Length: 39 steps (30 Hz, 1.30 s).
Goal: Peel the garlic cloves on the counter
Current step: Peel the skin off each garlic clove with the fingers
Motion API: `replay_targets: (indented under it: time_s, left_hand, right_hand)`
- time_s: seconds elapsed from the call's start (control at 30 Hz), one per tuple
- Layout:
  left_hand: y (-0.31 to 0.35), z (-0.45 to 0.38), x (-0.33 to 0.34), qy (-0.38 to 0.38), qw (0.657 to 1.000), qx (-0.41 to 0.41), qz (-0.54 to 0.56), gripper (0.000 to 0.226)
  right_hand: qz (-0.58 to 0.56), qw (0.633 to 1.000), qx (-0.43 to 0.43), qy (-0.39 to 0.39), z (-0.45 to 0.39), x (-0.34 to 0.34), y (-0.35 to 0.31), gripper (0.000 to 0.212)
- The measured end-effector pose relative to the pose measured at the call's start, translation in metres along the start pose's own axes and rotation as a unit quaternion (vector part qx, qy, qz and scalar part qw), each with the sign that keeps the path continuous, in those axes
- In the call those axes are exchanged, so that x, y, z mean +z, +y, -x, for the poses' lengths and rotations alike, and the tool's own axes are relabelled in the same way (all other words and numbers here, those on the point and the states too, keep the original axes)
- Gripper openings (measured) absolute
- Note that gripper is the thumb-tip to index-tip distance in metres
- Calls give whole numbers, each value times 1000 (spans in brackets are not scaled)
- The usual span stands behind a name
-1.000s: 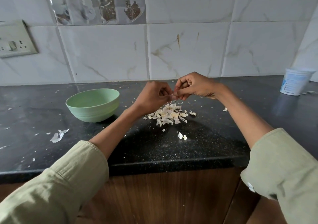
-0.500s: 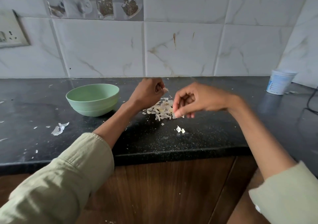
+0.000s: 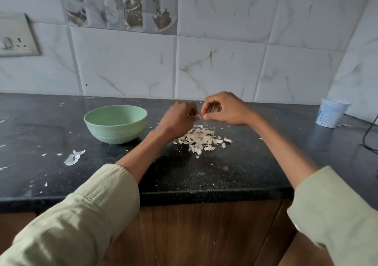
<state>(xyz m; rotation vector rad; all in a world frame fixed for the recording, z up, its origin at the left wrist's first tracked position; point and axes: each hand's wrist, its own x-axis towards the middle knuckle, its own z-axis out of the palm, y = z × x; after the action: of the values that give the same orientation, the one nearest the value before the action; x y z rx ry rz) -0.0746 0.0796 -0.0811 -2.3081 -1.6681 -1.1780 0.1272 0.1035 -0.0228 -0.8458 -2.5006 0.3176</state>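
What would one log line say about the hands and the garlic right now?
left hand: holds garlic clove | right hand: pinches its skin | peel pile: on counter under hands | green bowl: left of pile

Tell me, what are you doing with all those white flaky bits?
A person is peeling garlic over the black speckled stone counter. The left hand and the right hand are raised close together, fingertips pinching something small and pale between them; it is too small to tell whether it is a clove or only skin. Below the hands lies a pile of papery white garlic skins. A pale green round bowl stands to the left, and its contents cannot be seen.
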Motion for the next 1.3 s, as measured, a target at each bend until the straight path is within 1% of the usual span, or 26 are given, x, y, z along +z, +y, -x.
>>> replay_targets:
  time_s: [0.03, 0.1, 0.13, 0.2, 0.3, 0.37, 0.43, 0.5, 0.57, 0.63, 0.7, 0.77, 0.8, 0.87, 0.93, 1.07, 1.17, 1.3]
  left_hand:
    - [0, 0, 1, 0, 1000, -3, 4, 8]
    - [-1, -1, 3, 2, 1000, -15, 20, 7]
    - [-1, -2, 4, 6, 999, -20, 27, 7]
    - [0, -2, 5, 16, 999, -27, 32, 7]
    - [-1, -5, 8, 33, 998, -34, 33, 11]
    - [0, -5, 9, 38, 998, -36, 24, 16]
    - [1, -4, 8, 48, 998, -39, 30, 15]
    - [1, -2, 6, 59, 996, -46, 43, 13]
    - [2, -3, 7, 56, 996, -46, 42, 11]
    - [-1, -4, 9, 28, 998, -46, 32, 8]
    - [-3, -3, 11, -2, 999, -51, 16, 7]
    - [-5, -3, 11, -14, 998, -55, 13, 11]
    - [-5, -3, 11, -15, 998, -56, 15, 11]
    - [-5, -3, 10, -16, 998, -57, 15, 11]
    - [-6, -4, 10, -19, 998, -55, 14, 9]
    - [-8, -4, 11, -22, 998, -57, 11, 8]
    - [-9, -5, 11, -25, 998, -63, 13, 8]
    - [-9, -5, 12, -30, 997, -69, 17, 6]
  right_hand:
    - [-23, 1000, -5, 20, -8, -2, 3, 9]
    - [-93, 994, 1, 58, -20, 4, 15, 17]
    - [-113, 992, 6, 63, -24, 9, 23, 22]
    - [-112, 993, 10, 44, -26, 19, 37, 29]
    - [-145, 989, 16, 9, -23, 22, 48, 28]
    - [-175, 984, 14, 8, -22, 20, 50, 23]
    - [-202, 979, 17, 10, -23, 18, 51, 20]
    - [-227, 974, 22, 7, -22, 15, 53, 22]
    - [-237, 971, 28, -3, -19, 12, 56, 26]
    - [-213, 976, 38, 1, -19, 10, 60, 26]
    - [-135, 989, 54, 4, -19, 10, 66, 23]
    - [-47, 996, 79, -18, -19, 13, 71, 19]
    - [-28, 995, 92, -35, -18, 14, 71, 20]
    - [-27, 992, 109, -50, -17, 17, 70, 25]
    - [-26, 992, 119, -41, -17, 17, 70, 27]
    - [-7, 992, 111, -54, -17, 19, 72, 17]
    - [-13, 992, 109, -59, -17, 21, 72, 16]
    - [21, 994, 95, -55, -19, 23, 74, 13]
